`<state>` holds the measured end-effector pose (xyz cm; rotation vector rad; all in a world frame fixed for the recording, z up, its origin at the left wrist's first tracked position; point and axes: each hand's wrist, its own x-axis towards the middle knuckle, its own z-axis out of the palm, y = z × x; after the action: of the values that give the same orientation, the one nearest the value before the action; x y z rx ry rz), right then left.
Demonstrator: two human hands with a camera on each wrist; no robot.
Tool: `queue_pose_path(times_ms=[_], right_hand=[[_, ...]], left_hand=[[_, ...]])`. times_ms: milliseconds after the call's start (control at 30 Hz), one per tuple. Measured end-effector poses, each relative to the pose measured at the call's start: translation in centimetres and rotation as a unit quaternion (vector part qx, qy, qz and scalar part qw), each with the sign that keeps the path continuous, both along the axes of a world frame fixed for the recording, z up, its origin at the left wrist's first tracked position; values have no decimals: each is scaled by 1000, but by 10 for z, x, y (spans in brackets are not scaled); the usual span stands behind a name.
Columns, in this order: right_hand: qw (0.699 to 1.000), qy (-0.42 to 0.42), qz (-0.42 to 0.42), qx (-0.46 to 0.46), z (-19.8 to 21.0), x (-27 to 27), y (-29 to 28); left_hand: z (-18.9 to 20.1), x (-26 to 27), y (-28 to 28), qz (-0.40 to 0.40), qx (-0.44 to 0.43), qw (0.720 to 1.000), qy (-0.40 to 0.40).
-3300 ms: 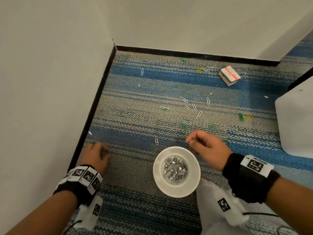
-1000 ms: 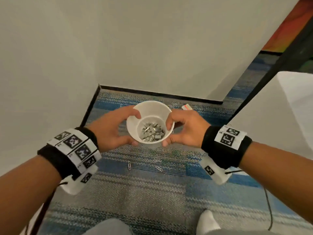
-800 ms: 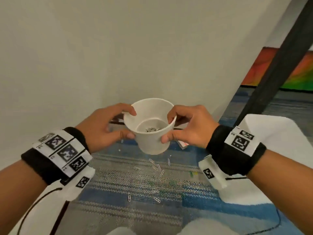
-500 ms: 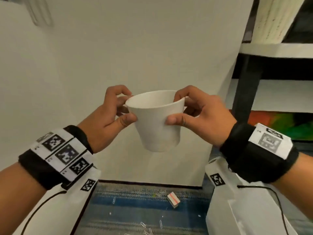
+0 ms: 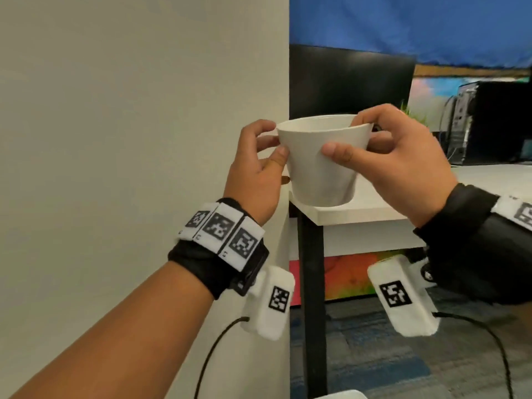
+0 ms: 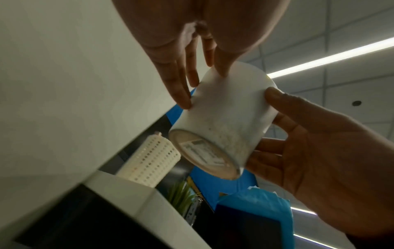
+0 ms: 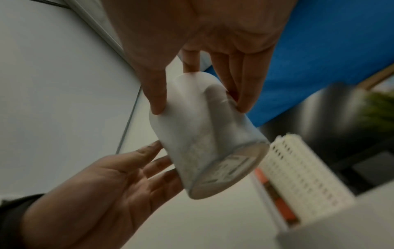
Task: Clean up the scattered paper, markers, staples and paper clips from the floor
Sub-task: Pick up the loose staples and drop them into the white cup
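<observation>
Holding a white cup (image 5: 322, 165) between left hand (image 5: 256, 174) at nine o'clock and right hand (image 5: 403, 168) at three. Pinching its rim with curled fingers, above a white desk (image 5: 359, 214) corner.

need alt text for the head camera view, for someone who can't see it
Two hands, left hand and right hand, hold a white cup by its rim just above the corner of a white desk. A pale wall is on the left.
</observation>
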<state>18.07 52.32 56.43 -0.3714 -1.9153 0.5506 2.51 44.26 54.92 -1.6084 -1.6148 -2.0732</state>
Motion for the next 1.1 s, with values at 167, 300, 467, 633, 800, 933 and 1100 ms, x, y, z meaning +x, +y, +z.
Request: queue_pose_path(times_ms=[167,300,467,633,800,933,1100], right_hand=[[993,-16,-109,-33,24,35,55],[972,-83,-203,-86,38,39,95],[945,-173,-238,-146,54,24,137],[924,-213,-257,-185,54,-3,165],[884,-299,-308,-186,53,-34,199],[858,-356,-320,-186,54,-48,205],[842,-410,-330,-121,61,-33,160]], left_hand=[[29,25,67,-4,-70,998,9],[45,37,98,31,-210,967,140],[62,37,114,71,-377,885,264],[72,47,116,46,-442,862,244],[83,46,115,100,-401,853,317],[83,37,112,109,-412,847,316],[69,14,107,136,-354,873,307]])
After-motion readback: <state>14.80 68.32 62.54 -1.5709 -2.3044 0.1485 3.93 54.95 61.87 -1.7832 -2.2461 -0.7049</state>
